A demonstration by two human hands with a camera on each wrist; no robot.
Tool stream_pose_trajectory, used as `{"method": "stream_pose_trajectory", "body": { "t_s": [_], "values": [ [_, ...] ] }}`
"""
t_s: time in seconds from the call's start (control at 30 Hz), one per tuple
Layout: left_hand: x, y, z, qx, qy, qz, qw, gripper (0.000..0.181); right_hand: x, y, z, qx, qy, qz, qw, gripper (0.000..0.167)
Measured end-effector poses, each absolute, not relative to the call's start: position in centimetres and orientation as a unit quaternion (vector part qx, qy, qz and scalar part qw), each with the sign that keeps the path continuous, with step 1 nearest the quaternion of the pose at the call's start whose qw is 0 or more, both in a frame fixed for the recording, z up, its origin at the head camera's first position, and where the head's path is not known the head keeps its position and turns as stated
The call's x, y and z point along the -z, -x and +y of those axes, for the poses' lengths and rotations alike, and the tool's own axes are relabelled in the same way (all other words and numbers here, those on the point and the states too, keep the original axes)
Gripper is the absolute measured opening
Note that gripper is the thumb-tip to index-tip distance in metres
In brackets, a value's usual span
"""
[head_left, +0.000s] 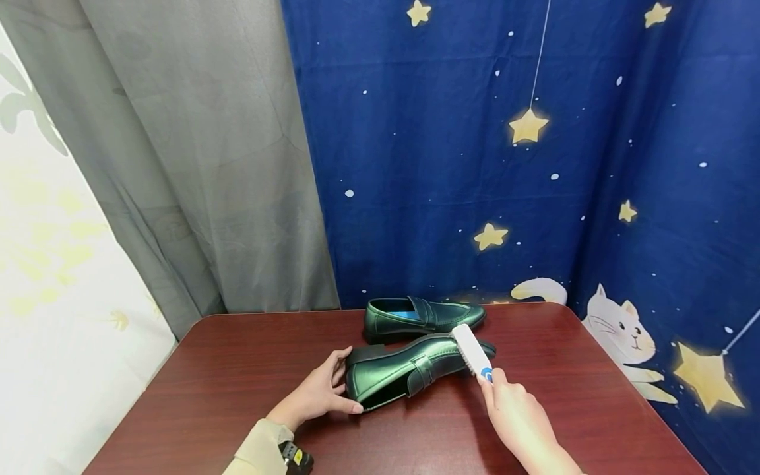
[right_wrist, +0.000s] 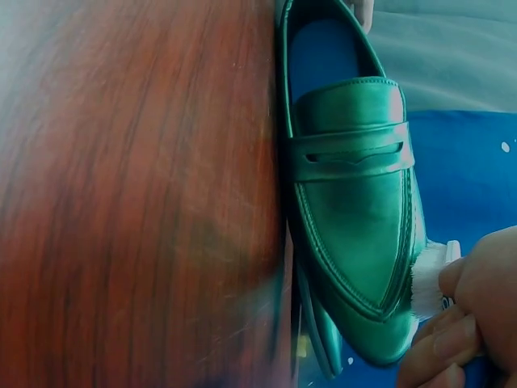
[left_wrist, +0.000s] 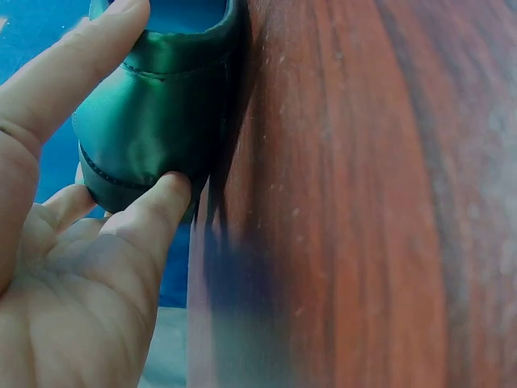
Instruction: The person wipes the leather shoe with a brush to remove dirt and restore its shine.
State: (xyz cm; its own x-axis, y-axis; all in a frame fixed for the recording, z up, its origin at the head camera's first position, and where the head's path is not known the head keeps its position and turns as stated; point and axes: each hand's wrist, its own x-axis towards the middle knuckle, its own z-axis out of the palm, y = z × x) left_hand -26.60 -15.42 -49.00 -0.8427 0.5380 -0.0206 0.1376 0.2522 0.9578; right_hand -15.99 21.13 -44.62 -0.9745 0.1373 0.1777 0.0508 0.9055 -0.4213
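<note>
A dark green loafer (head_left: 392, 376) lies tipped on its side on the table, its opening facing the near edge and its toe to the right. My left hand (head_left: 320, 389) holds it by the heel, thumb at the opening's rim and fingers around the back, as the left wrist view shows at the heel (left_wrist: 153, 121). In my right hand (head_left: 519, 412) is a white-handled scrub brush (head_left: 472, 349). Its white bristles (right_wrist: 428, 283) touch the side of the loafer's toe in the right wrist view. Behind lies the second green loafer (head_left: 439, 320), upright, with a blue insole.
The reddish-brown wooden table (head_left: 237, 369) has rounded far corners. Beyond its far edge hang a grey curtain (head_left: 225, 165) and a blue curtain (head_left: 415, 165) printed with stars and a white cat. A black device (head_left: 297, 456) is strapped at my left wrist.
</note>
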Motion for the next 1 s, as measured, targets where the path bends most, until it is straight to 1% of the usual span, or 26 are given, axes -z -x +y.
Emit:
{"method": "stream_pose_trajectory", "body": {
  "t_s": [0.27, 0.53, 0.8, 0.93, 1.0],
  "values": [
    [49.1, 26.6, -15.4, -0.570, -0.218, 0.773, 0.173, 0.114, 44.3, 16.0, 20.4, -0.209, 0.039, -0.972, 0.101, 0.027],
    [49.1, 26.6, -15.4, -0.572, -0.219, 0.771, 0.174, 0.113, 44.1, 16.2, 19.2, -0.192, 0.014, -0.971, 0.143, 0.025],
    [48.9, 26.3, -15.5, -0.570, -0.217, 0.773, 0.176, 0.113, 44.1, 16.3, 17.8, -0.184, -0.004, -0.969, 0.167, 0.025],
    [49.1, 26.4, -15.5, -0.568, -0.219, 0.774, 0.174, 0.114, 44.2, 16.4, 17.0, -0.182, -0.011, -0.968, 0.170, 0.025],
    [49.1, 26.4, -15.5, -0.568, -0.221, 0.774, 0.173, 0.114, 44.1, 16.5, 16.6, -0.182, -0.016, -0.970, 0.163, 0.025]
  ]
}}
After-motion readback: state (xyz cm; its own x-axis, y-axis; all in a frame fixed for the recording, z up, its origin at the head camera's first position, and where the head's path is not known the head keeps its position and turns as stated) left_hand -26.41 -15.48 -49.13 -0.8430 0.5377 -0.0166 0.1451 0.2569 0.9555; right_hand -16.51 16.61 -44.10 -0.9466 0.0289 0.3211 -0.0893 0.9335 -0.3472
